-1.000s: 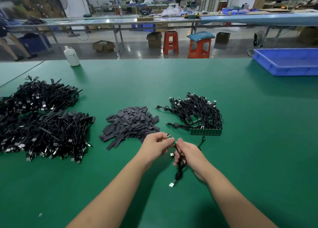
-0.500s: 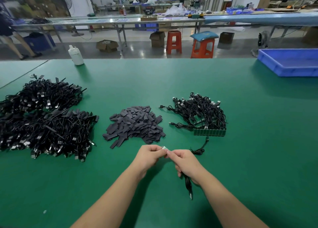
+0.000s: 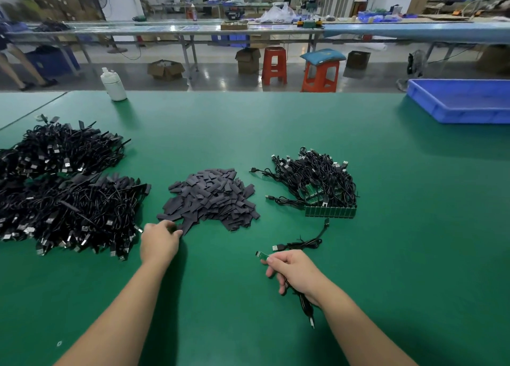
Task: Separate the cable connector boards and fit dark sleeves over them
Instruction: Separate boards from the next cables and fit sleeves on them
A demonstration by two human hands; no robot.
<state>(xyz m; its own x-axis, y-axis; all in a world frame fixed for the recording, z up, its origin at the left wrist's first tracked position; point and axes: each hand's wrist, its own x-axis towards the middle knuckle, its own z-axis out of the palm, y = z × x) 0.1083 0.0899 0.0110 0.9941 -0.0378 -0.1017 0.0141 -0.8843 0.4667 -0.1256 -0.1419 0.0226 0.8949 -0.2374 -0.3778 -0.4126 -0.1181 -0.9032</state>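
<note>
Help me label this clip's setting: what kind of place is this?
Most likely a cable assembly workshop: heaps of black USB cables and dark sleeves on a green worktable, a strip of connector boards, and more long benches behind.

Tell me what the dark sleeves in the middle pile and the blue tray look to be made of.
Dark sleeves: flat, matte charcoal pieces, probably soft plastic or rubber tubing; no shine, limp overlap. Blue tray: likely moulded rigid plastic; uniform colour, smooth, thick rolled rim.
</note>
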